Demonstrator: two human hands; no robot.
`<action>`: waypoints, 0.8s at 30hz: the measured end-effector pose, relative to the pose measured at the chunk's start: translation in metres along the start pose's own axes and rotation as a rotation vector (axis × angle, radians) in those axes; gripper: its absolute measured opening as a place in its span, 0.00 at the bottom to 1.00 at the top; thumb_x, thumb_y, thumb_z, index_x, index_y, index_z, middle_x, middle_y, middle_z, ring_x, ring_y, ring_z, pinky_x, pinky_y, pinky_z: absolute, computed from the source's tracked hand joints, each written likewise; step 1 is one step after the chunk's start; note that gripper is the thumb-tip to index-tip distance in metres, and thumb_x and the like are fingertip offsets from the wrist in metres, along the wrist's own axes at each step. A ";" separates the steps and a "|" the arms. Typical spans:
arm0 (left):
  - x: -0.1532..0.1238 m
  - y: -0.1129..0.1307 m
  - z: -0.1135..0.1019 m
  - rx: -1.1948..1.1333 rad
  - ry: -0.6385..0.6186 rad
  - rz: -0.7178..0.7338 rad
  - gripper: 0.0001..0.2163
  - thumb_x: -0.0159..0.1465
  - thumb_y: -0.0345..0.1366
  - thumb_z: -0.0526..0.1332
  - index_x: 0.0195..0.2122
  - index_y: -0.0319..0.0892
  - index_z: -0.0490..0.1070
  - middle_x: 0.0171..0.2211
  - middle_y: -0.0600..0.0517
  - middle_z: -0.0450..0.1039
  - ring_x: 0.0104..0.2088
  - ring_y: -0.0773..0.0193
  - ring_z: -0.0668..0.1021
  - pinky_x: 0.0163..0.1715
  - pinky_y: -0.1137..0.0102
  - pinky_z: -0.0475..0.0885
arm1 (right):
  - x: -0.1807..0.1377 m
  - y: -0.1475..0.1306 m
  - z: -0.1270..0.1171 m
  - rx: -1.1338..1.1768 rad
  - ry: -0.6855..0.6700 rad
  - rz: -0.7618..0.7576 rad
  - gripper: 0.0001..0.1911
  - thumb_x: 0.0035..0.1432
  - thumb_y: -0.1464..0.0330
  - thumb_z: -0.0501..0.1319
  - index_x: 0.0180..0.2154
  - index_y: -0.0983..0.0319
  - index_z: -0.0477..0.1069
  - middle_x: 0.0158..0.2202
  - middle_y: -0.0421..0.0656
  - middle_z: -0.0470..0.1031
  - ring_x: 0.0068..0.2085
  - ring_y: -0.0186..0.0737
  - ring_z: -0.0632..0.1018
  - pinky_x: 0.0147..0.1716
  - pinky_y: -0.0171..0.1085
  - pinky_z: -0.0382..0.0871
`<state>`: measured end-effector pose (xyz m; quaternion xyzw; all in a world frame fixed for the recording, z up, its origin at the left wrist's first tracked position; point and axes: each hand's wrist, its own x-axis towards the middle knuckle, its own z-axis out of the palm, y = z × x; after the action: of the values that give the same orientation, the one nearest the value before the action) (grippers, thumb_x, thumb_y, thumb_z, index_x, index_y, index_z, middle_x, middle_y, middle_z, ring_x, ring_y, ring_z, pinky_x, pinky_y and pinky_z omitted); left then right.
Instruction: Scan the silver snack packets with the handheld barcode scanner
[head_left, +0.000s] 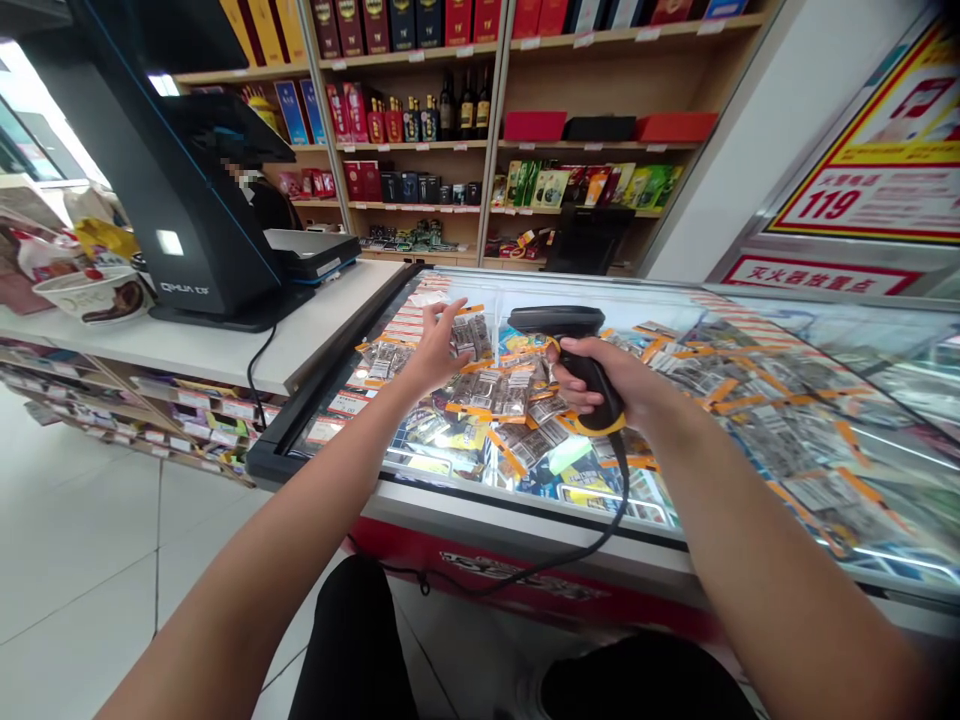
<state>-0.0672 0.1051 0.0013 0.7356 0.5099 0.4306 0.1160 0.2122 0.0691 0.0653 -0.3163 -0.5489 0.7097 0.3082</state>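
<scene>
My right hand [611, 385] is wrapped round the handle of a black barcode scanner [559, 325] with a yellow ring at its base. The scanner's black cable [600, 540] hangs down over the front of the case. The scanner head points left, over the glass lid of a chest freezer [525, 505]. My left hand [435, 350] hovers open above the glass, fingers spread, over orange-and-silver packets [502, 395] that lie inside the case.
A black checkout terminal [202, 200] stands on the white counter [225, 350] at left, beside a bowl-shaped pack [94, 295]. Wooden shelves [480, 130] with bottles and boxes line the back wall. A red-and-yellow poster [877, 150] hangs at right. White tiled floor lies at lower left.
</scene>
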 end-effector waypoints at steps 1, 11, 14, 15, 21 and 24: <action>0.000 0.000 0.000 0.001 -0.001 -0.001 0.40 0.62 0.24 0.67 0.73 0.53 0.55 0.67 0.41 0.54 0.43 0.62 0.78 0.49 0.60 0.83 | 0.000 0.000 0.000 0.006 -0.005 -0.006 0.14 0.59 0.59 0.69 0.37 0.60 0.69 0.20 0.35 0.63 0.17 0.27 0.57 0.14 0.30 0.58; 0.004 -0.014 -0.027 0.422 0.181 -0.238 0.23 0.60 0.24 0.63 0.58 0.37 0.72 0.66 0.33 0.62 0.71 0.38 0.64 0.72 0.46 0.60 | 0.000 -0.003 -0.003 0.152 0.129 -0.022 0.16 0.58 0.61 0.70 0.34 0.58 0.64 0.21 0.36 0.64 0.18 0.29 0.59 0.14 0.31 0.59; -0.003 -0.004 -0.029 0.517 0.186 -0.222 0.23 0.62 0.28 0.64 0.60 0.40 0.72 0.72 0.35 0.59 0.74 0.32 0.58 0.70 0.40 0.57 | -0.001 -0.006 -0.003 0.168 0.152 -0.033 0.16 0.58 0.61 0.70 0.34 0.57 0.64 0.21 0.36 0.63 0.18 0.30 0.60 0.14 0.32 0.59; -0.006 0.001 -0.027 0.505 0.130 -0.172 0.22 0.65 0.31 0.64 0.61 0.41 0.71 0.70 0.36 0.62 0.72 0.34 0.60 0.69 0.41 0.59 | -0.001 -0.008 -0.003 0.172 0.156 -0.035 0.16 0.58 0.61 0.71 0.35 0.57 0.64 0.21 0.35 0.62 0.17 0.30 0.60 0.14 0.32 0.60; -0.021 0.027 0.003 0.432 -0.360 0.046 0.25 0.67 0.56 0.65 0.57 0.43 0.73 0.54 0.38 0.76 0.59 0.36 0.73 0.62 0.42 0.66 | -0.002 -0.011 -0.001 0.194 0.188 -0.014 0.15 0.58 0.61 0.70 0.35 0.57 0.64 0.20 0.35 0.62 0.17 0.29 0.58 0.12 0.31 0.57; -0.019 0.027 0.010 0.324 -0.303 0.001 0.27 0.61 0.50 0.74 0.56 0.44 0.71 0.56 0.40 0.70 0.56 0.42 0.75 0.60 0.47 0.69 | -0.003 -0.011 -0.001 0.180 0.182 -0.009 0.16 0.58 0.61 0.70 0.35 0.57 0.64 0.20 0.35 0.62 0.17 0.29 0.58 0.12 0.32 0.57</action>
<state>-0.0444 0.0796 0.0020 0.8013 0.5487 0.2275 0.0712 0.2160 0.0700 0.0756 -0.3478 -0.4545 0.7229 0.3871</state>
